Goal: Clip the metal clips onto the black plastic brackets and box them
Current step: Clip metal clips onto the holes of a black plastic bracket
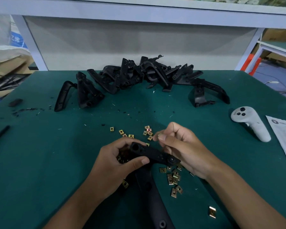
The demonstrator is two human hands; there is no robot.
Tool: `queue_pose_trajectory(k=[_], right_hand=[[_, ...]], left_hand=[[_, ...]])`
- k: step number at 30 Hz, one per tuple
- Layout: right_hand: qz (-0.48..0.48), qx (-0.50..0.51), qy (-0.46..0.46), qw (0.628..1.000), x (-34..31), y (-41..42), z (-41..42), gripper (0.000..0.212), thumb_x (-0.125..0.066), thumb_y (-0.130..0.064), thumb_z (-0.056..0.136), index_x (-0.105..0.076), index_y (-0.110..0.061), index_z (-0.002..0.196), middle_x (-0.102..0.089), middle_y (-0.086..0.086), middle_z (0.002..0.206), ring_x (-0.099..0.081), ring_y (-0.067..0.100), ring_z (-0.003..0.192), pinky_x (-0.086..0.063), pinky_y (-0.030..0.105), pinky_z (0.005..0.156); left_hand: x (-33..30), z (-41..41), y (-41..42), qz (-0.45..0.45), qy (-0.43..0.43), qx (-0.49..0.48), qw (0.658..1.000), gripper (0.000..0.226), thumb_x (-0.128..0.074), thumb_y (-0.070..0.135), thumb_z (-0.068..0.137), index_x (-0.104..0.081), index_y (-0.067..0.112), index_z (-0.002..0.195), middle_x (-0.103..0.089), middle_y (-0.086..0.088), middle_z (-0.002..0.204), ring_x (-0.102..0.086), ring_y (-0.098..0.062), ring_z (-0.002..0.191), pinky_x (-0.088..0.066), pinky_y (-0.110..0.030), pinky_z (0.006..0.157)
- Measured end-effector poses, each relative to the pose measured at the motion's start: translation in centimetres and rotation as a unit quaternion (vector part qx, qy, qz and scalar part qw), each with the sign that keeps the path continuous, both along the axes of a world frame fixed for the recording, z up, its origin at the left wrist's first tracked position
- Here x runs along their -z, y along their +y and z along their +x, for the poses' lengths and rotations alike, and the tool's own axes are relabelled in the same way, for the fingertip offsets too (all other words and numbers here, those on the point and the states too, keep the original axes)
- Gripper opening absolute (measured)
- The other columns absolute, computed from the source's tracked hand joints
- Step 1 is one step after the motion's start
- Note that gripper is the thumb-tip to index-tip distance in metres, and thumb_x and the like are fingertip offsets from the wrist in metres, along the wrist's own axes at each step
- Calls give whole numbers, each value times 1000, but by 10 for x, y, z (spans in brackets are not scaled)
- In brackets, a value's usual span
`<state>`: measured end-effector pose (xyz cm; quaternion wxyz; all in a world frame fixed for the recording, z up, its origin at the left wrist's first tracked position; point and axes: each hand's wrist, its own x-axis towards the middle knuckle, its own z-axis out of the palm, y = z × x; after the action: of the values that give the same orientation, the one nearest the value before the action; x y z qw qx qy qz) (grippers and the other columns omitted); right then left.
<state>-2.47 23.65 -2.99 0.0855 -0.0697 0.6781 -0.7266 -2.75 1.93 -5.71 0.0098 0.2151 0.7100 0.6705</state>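
Over the green table (40, 162), the left hand (116, 162) curls its fingers and thumb round a black bracket (153, 157), and the right hand (180, 146) pinches a small metal clip (158, 135) between thumb and fingertips just above it. Loose clips (173, 177) lie scattered around both hands, with the bracket pile (139, 75) at the far edge.

Dim, soft overhead light; slight blur, wide-angle bowing at edges.

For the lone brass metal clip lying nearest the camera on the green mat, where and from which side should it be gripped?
Pinch the lone brass metal clip by its two long edges, coming from above: it lies flat on the green mat, apart from other clips, so only its edges offer purchase.
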Motion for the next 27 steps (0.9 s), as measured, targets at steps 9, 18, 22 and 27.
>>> queue_pose_trajectory(k=[9,18,22,27], right_hand=[[-30,-36,-2,999,2,0,1,13,-70,-17,90,-75,-25,99,-73,-4,88,-69,6,76,-54,18,67],[13,2,9,1000,1,1,0,6,-70,-33,86,-72,-28,82,-68,-9,65,-64,15,76,-43,43,82],[26,-15,16,999,2,0,1,6,-68,-33,90,-73,-33,86,-71,-11,73,-65,9,73,-53,27,71],[44,-30,24,998,2,2,0,4,-67,-31,91,-68,-28,90,-64,-14,68,-55,-1,61,-44,13,59]], left_hand=[[4,-3,-2,-58,9,26,998,42,-68,47,85,-66,45,126,-72,15,121,-65,-12,118,-48,-32,100],[4,-2,-1,-1,-20,9,1000,33,-78,43,76,-70,45,108,-75,9,95,-69,-2,89,-51,-12,78],[4,-2,0,8,-23,6,1000,26,-80,40,73,-71,39,97,-74,9,88,-68,0,83,-51,-11,74],[2,0,2,16,-25,25,999,27,-84,29,72,-75,36,97,-77,4,87,-71,-3,81,-53,-13,74]])
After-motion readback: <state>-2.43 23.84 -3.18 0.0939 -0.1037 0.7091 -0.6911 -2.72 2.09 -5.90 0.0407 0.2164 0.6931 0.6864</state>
